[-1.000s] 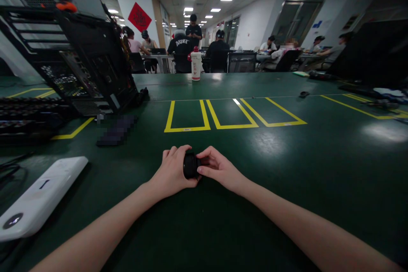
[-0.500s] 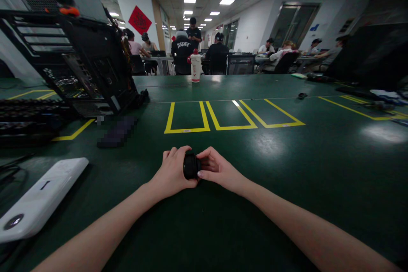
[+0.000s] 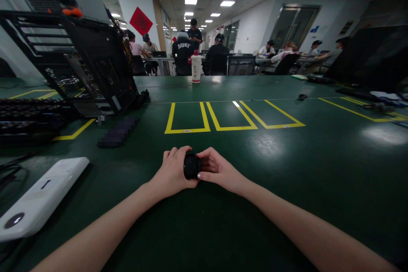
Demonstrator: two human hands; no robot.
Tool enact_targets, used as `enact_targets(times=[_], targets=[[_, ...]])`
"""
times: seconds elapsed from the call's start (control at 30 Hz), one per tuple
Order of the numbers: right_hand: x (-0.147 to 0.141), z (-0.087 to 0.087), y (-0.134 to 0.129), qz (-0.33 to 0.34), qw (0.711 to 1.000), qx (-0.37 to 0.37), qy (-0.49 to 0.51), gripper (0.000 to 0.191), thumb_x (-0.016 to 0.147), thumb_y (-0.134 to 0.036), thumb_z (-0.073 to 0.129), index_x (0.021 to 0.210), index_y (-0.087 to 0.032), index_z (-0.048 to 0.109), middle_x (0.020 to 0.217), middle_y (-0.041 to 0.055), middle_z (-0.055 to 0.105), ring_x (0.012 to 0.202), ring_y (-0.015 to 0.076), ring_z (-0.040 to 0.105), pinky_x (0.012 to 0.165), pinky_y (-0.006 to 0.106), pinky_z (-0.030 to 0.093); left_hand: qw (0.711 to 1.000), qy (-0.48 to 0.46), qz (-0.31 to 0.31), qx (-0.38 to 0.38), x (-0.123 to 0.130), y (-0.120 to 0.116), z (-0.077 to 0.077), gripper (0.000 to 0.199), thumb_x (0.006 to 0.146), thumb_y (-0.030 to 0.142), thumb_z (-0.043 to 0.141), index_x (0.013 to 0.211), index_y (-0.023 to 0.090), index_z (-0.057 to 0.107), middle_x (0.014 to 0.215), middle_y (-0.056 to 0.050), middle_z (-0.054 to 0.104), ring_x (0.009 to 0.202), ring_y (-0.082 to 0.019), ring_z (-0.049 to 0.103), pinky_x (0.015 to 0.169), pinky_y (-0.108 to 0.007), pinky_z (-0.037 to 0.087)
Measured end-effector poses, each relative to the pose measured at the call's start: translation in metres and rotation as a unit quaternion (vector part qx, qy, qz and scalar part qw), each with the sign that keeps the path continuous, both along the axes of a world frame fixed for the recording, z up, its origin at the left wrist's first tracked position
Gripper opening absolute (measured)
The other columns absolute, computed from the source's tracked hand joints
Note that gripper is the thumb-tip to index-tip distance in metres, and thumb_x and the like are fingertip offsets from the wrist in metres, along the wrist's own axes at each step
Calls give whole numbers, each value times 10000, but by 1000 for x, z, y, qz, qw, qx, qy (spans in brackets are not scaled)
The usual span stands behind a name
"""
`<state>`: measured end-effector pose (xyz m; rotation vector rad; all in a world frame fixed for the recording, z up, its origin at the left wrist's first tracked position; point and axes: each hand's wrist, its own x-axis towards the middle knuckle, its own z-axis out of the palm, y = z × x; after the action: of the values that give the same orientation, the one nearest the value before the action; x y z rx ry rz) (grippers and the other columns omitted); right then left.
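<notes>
Between my hands is a small, dark, rounded black object (image 3: 191, 166), low over the green table (image 3: 204, 229); its exact kind does not show. My left hand (image 3: 174, 169) is wrapped round its left side, fingers over the top and thumb beneath. From the right, my right hand (image 3: 219, 171) grips the other side, with the thumb at its lower edge and the fingers bent behind it. The palms and part of the object's right side are hidden. Whether it touches the tabletop, I cannot tell.
Yellow tape outlines (image 3: 188, 131) mark the table ahead. A white device (image 3: 47, 195) and a dark blurred-out item (image 3: 117, 131) lie left, near an open computer case (image 3: 98, 63). A cup (image 3: 196, 68) stands at the far edge. People (image 3: 183, 49) sit beyond.
</notes>
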<state>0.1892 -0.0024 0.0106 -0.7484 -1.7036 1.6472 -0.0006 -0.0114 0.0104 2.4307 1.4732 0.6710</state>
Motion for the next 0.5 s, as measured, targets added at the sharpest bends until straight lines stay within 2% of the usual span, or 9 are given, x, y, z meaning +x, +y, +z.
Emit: enact_targets(times=[0.2,0.37,0.5], targets=[[-2,2,-1,-19,1000,4,-7,245,770,-242,579,988,-215,470,1070,29,513,1019,183,535,874,395,456,1000,-4,-1,5,1,1,-2,654,608,441,652,1148,191,379,1073,-78,494,950,-264,468,830,-416,350],[-3,2,0,-30,999,23,-19,325,766,-219,583,1066,-217,460,1094,37,499,1047,178,512,922,388,421,1000,7,3,21,2,1,-2,656,603,438,650,1137,172,376,1054,-81,500,937,-262,469,830,-418,340],[-1,-1,1,-2,1000,-1,5,332,737,-186,612,1032,-206,461,1091,39,508,1053,181,518,927,397,418,1000,8,-3,18,1,1,-3,652,612,420,641,1150,175,366,1066,-82,491,947,-262,463,825,-405,342]])
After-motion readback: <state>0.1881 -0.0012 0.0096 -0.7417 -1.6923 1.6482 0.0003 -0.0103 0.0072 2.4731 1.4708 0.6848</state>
